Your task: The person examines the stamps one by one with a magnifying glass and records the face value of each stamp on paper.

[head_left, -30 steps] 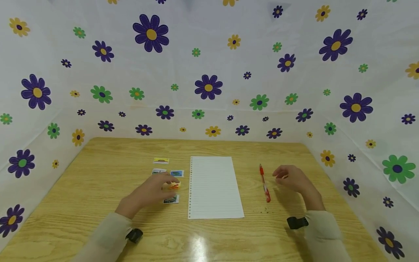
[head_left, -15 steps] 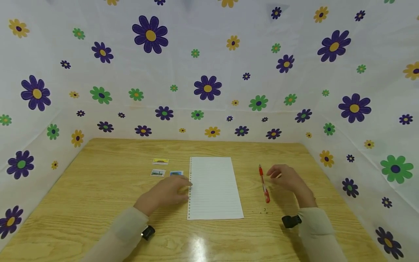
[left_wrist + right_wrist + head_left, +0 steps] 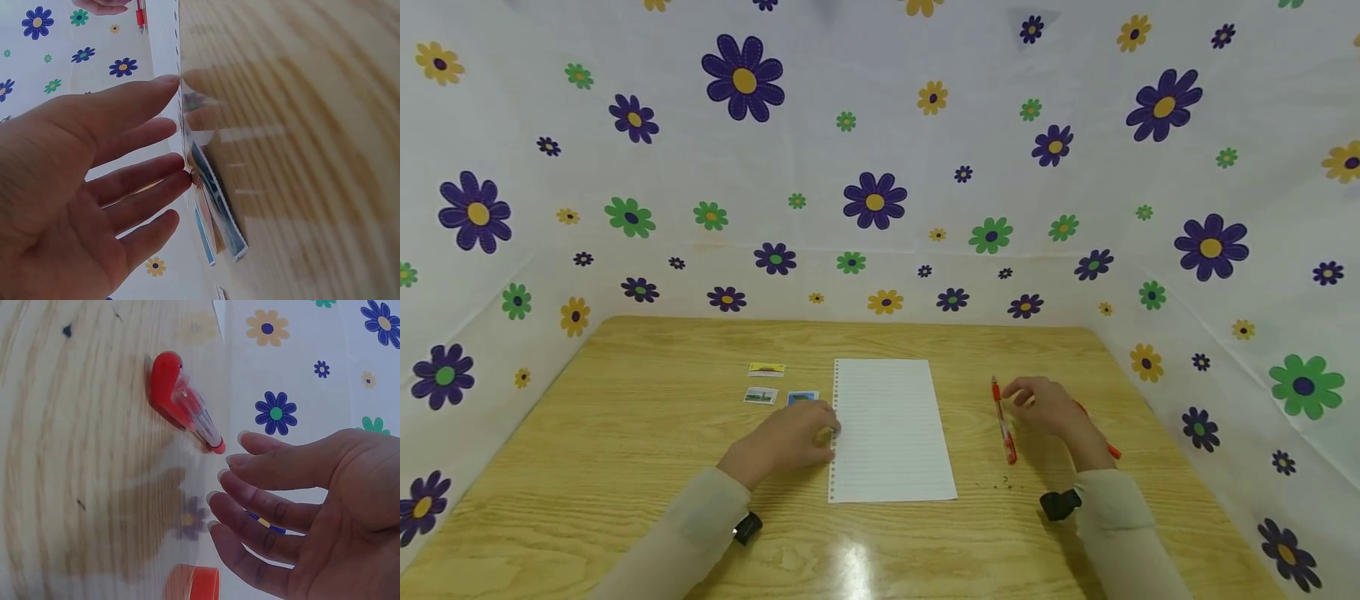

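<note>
A sheet of lined paper [image 3: 891,433] with punched holes lies mid-table. My left hand [image 3: 786,442] is at its left edge, fingers loosely bent and thumb apart, holding nothing; the fingertips overlap the edge in the head view. Small picture stamps lie beside and under that hand: a yellow one [image 3: 767,369], a landscape one [image 3: 761,396], a blue one [image 3: 802,397] and a dark one [image 3: 219,203] that the hand hides from the head view. To the right, my right hand [image 3: 1045,408] hovers close beside a red pen [image 3: 1003,421], its fingers relaxed and nothing in them.
An orange-red object [image 3: 1112,451] shows partly behind the right wrist, and its rounded edge [image 3: 205,584] appears low in the right wrist view. Small dark specks [image 3: 1006,481] lie below the pen. A flowered white cloth [image 3: 880,150] encloses the wooden table [image 3: 647,375] at the back and sides.
My left hand has moved right, from over the stamps to the paper's left edge. The right hand has shifted slightly left toward the pen, and the orange-red object has come into sight behind its wrist.
</note>
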`<state>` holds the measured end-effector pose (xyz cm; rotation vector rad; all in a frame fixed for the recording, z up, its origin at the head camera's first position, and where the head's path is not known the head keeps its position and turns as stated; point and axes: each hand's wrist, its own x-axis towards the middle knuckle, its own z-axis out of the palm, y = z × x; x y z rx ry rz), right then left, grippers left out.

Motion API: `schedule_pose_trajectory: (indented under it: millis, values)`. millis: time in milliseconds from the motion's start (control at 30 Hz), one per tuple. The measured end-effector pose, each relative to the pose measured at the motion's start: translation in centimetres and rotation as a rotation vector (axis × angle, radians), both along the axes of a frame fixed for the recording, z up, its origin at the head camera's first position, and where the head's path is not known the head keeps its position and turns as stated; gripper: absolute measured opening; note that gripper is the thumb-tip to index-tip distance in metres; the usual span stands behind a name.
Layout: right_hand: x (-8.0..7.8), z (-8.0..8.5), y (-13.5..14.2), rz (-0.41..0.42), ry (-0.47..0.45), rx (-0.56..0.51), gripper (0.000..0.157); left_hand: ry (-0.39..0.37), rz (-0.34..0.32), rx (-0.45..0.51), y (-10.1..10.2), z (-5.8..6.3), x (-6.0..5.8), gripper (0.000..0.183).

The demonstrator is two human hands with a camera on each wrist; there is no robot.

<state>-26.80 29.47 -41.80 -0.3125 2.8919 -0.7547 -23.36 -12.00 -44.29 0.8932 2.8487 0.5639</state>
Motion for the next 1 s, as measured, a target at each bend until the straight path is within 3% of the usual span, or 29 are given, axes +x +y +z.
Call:
schedule_pose_trajectory:
  millis: [467, 767, 1000]
  values:
    - [-0.9, -0.9, -1.1, -0.007, -0.002, 0.051, 0.022, -0.026, 0.023, 0.021, -0.1, -0.1, 0.0, 0.034]
    - [-1.7, -1.3, -1.2, 0.082, 0.065, 0.072, 0.02, -0.029, 0.028, 0.022, -0.1, -0.1, 0.1, 0.035]
    - [-2.0, -1.6, -1.2, 0.101, 0.084, 0.049, 0.018, -0.038, 0.043, 0.018, 0.0, 0.0, 0.1, 0.035]
